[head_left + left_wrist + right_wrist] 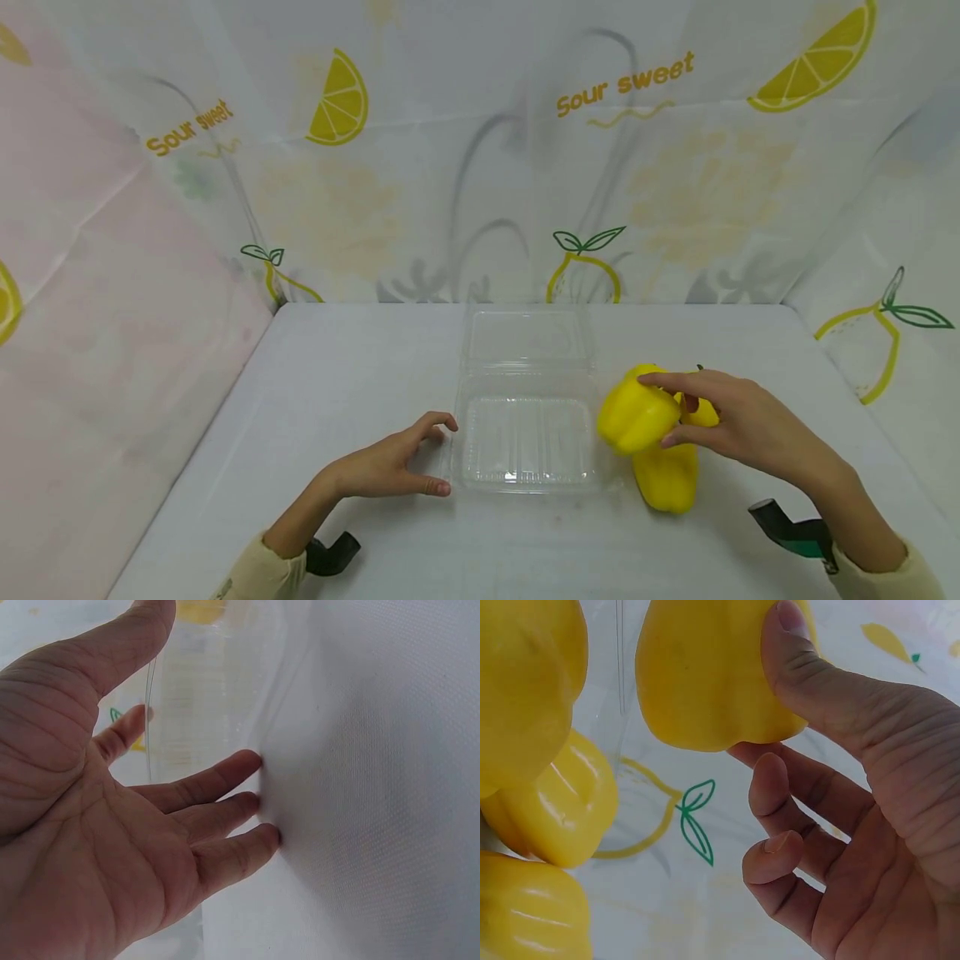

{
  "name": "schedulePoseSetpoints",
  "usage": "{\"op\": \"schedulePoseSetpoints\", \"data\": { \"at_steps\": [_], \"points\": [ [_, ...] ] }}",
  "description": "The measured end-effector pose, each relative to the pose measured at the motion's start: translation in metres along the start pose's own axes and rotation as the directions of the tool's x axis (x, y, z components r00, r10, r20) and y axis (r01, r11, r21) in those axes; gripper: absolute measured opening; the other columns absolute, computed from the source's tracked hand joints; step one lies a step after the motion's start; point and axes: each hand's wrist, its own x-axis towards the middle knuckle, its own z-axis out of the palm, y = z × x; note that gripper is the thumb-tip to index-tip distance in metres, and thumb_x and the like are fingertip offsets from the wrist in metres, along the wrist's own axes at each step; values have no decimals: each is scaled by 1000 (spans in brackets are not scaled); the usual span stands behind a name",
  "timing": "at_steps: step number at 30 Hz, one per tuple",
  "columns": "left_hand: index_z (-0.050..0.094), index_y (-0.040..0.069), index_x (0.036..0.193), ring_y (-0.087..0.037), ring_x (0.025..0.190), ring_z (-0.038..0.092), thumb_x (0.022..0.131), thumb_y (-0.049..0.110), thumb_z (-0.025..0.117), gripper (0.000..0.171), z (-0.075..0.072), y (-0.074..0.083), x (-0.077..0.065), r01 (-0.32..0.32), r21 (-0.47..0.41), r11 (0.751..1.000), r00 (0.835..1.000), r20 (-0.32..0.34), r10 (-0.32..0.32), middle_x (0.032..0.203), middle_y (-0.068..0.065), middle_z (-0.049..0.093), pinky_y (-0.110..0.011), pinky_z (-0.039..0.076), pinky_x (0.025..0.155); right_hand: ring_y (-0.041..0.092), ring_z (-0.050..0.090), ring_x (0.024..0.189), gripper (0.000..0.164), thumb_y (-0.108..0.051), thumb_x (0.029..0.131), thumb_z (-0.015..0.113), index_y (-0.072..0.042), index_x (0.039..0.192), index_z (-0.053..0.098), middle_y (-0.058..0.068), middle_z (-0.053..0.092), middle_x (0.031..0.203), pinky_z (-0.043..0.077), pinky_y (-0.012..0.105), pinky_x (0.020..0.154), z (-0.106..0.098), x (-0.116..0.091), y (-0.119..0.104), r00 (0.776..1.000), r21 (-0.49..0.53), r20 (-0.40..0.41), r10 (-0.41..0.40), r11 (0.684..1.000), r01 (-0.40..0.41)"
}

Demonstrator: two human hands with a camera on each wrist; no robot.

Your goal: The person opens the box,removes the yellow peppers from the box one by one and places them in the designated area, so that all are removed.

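Observation:
My right hand (738,421) pinches a yellow bell pepper (637,412) between thumb and fingers, up off the table. In the right wrist view the thumb lies against the side of this pepper (712,675). Below and behind it are more yellow bell peppers (667,479), partly hidden by the hand and the held one. A clear plastic clamshell box (525,483) stands with its lid laid back, left of the peppers. At its left side is my left hand (382,462), thumb and fingers spread. In the left wrist view several fingertips (244,761) touch the white tabletop.
The white table (360,358) ends at a cloth backdrop (450,167) printed with lemons. Similar cloth hangs on both sides. The box's lid (528,336) reaches almost to the rear cloth. Black wrist mounts (333,554) sit on both forearms.

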Motion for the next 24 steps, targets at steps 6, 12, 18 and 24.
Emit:
{"op": "schedulePoseSetpoints", "data": {
  "at_steps": [6, 12, 18, 24],
  "points": [
    [33, 23, 140, -27, 133, 40, 85, 38, 79, 74, 0, -3, 1, 3, -3, 1000, 1000, -1, -3, 137, -10, 47, -58, 29, 106, 1, 45, 79, 68, -26, 71, 89, -29, 133, 61, -19, 53, 87, 34, 19, 55, -4, -5, 9, 1000, 3, 4, 7, 1000, -7],
    [33, 24, 141, -25, 133, 39, 83, 39, 79, 76, 0, -4, 2, 16, 5, 1000, 1000, 0, -16, 137, -8, 47, -56, 28, 107, 0, 44, 79, 69, -24, 71, 89, -29, 133, 61, -20, 52, 88, 34, 19, 56, -11, -12, 14, 1000, 12, 4, 21, 1000, -21],
    [32, 23, 141, -26, 133, 39, 84, 39, 79, 75, -1, -4, 2, 5, 10, 1000, 1000, -1, -5, 137, -10, 47, -57, 29, 107, 0, 44, 81, 70, -20, 71, 88, -26, 135, 60, -22, 57, 96, 33, 19, 58, -16, -17, 19, 1000, 38, 17, 5, 999, -6],
    [32, 23, 140, -27, 132, 40, 85, 39, 78, 74, -1, -3, 1, 8, 5, 1000, 1000, 2, -8, 137, -9, 48, -57, 30, 106, 1, 45, 83, 71, -16, 69, 89, -24, 133, 61, -19, 62, 108, 33, 19, 58, -18, -21, 25, 1000, 64, 11, -24, 998, 23]
  ]
}}
